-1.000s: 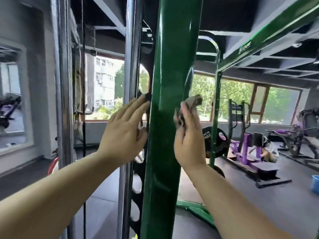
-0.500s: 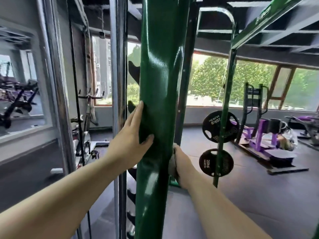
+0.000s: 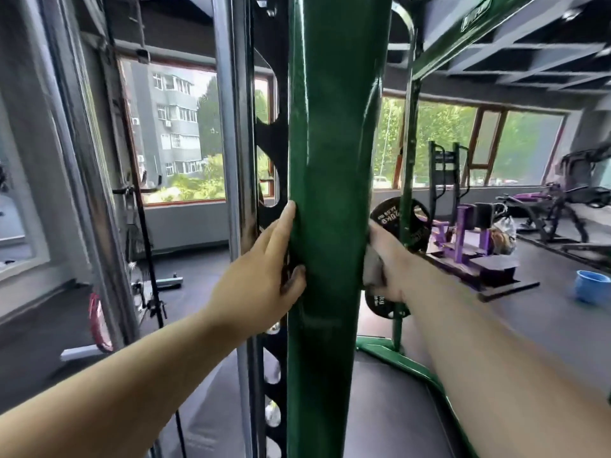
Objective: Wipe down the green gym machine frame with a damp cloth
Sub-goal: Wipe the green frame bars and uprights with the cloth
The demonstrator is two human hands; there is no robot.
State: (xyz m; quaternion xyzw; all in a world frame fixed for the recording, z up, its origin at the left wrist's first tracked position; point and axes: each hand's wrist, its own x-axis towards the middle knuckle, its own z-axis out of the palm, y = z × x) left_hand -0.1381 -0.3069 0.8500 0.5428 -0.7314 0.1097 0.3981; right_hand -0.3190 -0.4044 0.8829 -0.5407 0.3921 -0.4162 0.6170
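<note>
Chrome guide rod (image 3: 231, 160) on the left, black notched plate (image 3: 269, 147) just beside it. Left hand (image 3: 261, 282) flat against the left face of the green post (image 3: 330, 193), fingers straight, thumb on the front face, holding nothing. Post is upright, dead centre. Right hand (image 3: 386, 259) reaches behind the post's right edge, grip closed on a grey cloth (image 3: 372, 269) pressed to that side; cloth mostly hidden. Behind: weight plates (image 3: 401, 223), purple machine (image 3: 463, 246), blue bucket (image 3: 591, 285) on the floor far right.
</note>
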